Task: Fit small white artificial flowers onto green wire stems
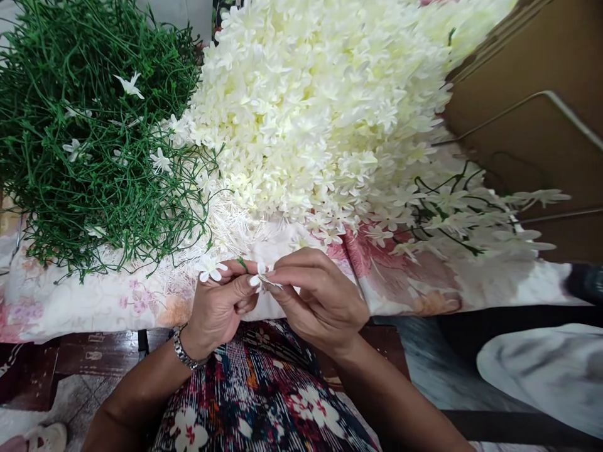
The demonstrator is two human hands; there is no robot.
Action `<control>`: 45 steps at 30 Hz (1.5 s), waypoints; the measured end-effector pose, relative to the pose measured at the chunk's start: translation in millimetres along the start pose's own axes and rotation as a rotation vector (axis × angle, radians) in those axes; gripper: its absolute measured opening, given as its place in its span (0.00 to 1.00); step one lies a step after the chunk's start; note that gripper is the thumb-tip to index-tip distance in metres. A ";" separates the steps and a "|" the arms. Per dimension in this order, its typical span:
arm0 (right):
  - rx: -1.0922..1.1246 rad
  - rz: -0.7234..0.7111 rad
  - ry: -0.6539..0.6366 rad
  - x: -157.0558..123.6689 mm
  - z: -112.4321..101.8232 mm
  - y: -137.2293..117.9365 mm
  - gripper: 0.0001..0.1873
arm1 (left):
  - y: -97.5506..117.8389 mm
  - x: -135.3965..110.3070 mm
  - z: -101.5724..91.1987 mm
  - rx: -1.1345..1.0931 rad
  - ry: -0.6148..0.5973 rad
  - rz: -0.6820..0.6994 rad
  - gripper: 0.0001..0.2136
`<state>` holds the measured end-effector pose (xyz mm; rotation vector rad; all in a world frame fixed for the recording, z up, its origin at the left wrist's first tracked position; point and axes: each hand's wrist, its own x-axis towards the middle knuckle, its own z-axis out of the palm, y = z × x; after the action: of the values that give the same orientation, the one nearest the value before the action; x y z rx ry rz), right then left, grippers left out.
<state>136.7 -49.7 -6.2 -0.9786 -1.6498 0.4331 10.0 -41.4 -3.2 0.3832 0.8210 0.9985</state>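
My left hand (214, 311) pinches a green plastic flower stem (242, 263) between thumb and fingers, just over the near edge of the table. A white artificial flower (211, 269) sticks out at the left of that hand. My right hand (325, 304) is closed at the fingertips on a second white flower (259, 277), with thin white stamens (272, 282) showing between the two hands. Its exact join to the stem is hidden by my fingers. Behind my hands lies a heap of thin white stamens (230, 220).
A tangled pile of green stems (103, 150) covers the left of the table. Loose cream-white blossoms (306, 113) are heaped in the middle. White sprigs with green stems (452, 213) lie at right, beside a cardboard box (527, 119). A floral cloth (108, 307) covers the table.
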 end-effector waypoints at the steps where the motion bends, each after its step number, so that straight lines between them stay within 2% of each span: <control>1: -0.006 -0.003 -0.014 -0.1 -0.5 0.0 0.15 | 0.4 -0.3 0.1 0.013 -0.005 0.005 0.07; 5: 0.010 0.020 -0.091 -0.8 -5.3 0.2 0.15 | 2.4 -2.0 1.1 0.066 0.017 0.056 0.07; 8: 0.091 0.092 -0.141 0.0 -10.9 0.8 0.17 | 2.3 -3.8 0.4 0.152 0.048 0.147 0.05; 12: 0.094 0.177 -0.212 5.0 -13.8 -0.8 0.35 | 0.6 -5.7 -2.2 0.402 0.044 0.342 0.02; 13: 0.061 0.159 -0.256 6.4 -13.3 -1.6 0.35 | 0.3 -5.8 -2.7 0.471 0.042 0.390 0.01; 15: 0.004 0.098 -0.312 7.9 -11.5 -3.0 0.26 | -0.3 -5.8 -3.4 0.564 0.033 0.456 0.01; 18: -0.045 0.059 -0.281 5.7 -8.9 -3.3 0.17 | -1.9 -5.2 -4.7 0.576 0.003 0.474 0.02; 22: -0.098 0.064 -0.203 0.1 -7.2 -2.5 0.15 | -5.7 -4.1 -7.8 0.524 0.034 0.440 0.02; 25: -0.108 0.114 -0.192 -1.7 -6.5 -2.9 0.12 | -6.8 -3.5 -9.0 0.521 0.061 0.417 0.02; 32: -0.119 0.164 -0.188 -3.2 -6.9 -2.4 0.08 | -2.6 -6.5 -7.8 0.626 -0.016 0.408 0.05; 40: -0.110 0.165 -0.145 0.4 -14.1 -4.4 0.07 | 11.9 -11.3 -4.0 0.885 -0.051 0.534 0.08; 42: -0.095 0.155 -0.164 5.1 -18.2 -6.9 0.07 | 14.1 -11.9 -4.7 0.909 -0.066 0.549 0.08; 45: -0.124 0.068 -0.252 14.1 -23.0 -11.7 0.08 | 14.0 -12.2 -7.3 0.929 -0.094 0.566 0.08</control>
<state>153.0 -50.3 18.2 -1.1101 -1.8918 0.5220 -7.2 -45.3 6.1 1.5111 1.0883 1.0467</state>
